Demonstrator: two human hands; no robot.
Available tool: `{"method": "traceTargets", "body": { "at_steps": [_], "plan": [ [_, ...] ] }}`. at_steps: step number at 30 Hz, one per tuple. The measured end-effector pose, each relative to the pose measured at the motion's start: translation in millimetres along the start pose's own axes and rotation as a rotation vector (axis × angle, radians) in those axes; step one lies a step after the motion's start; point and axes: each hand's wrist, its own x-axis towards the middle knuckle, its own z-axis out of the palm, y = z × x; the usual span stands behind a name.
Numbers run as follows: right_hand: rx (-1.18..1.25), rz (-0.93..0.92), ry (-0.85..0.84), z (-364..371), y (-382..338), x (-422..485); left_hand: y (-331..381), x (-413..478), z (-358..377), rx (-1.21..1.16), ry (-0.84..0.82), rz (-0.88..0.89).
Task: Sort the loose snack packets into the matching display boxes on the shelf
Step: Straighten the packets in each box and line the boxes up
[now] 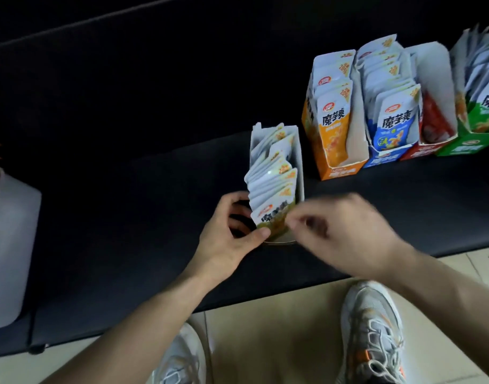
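Head view: my left hand [232,225] grips the near-full yellow cardboard display box [298,156], my blurred right hand's [346,231] grip unclear; four neighbouring cardboard boxes [343,170] right of it stocked.

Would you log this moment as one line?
left hand grips near box | right hand at front packet, grip blurred | orange box beyond

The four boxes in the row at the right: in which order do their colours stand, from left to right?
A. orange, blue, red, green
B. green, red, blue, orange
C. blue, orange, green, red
A: the orange box stands leftmost, next to it the blue box, then the red box, and the green box is at the far right.
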Motion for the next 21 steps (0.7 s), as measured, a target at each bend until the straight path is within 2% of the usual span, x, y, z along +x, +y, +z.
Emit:
{"method": "traceTargets", "body": {
  "at_steps": [2, 3, 6, 8, 12, 14, 16, 18, 21],
  "plan": [
    [-0.016, -0.066, 0.247, -13.2, -2.0, 15.3, -1.7, -4.5, 0.2, 0.013, 0.006, 0.006],
    [-0.077, -0.094, 0.285, -18.4, -3.0, 24.5, -2.3, -5.8, 0.6, 0.010, 0.009, 0.007],
    [-0.317, -0.089, 0.056, -21.2, -4.4, 50.4, -2.6, -8.3, 1.6, 0.000, 0.000, 0.003],
    [-0.350, -0.075, -0.063, -12.3, -4.8, 53.6, -4.6, -8.1, 1.4, -0.003, 0.000, 0.002],
    [-0.193, -0.204, -0.020, 2.2, -9.6, 32.3, -9.0, -5.3, -1.3, -0.030, 0.013, 0.003],
    [-0.110, -0.236, 0.055, 3.9, -9.6, 23.8, -9.1, -4.4, -2.6, -0.028, 0.020, 0.004],
    [-0.113, -0.184, 0.138, -0.4, -0.7, 26.9, -6.9, -3.6, -3.3, 0.011, 0.017, 0.019],
    [-0.158, -0.095, 0.108, -7.6, 11.2, 37.3, -2.8, -4.3, -5.3, 0.066, 0.035, 0.052],
    [-0.173, -0.063, 0.060, -11.9, 22.0, 46.9, 6.7, -3.8, -13.2, 0.142, 0.085, 0.137]
  ]
}}
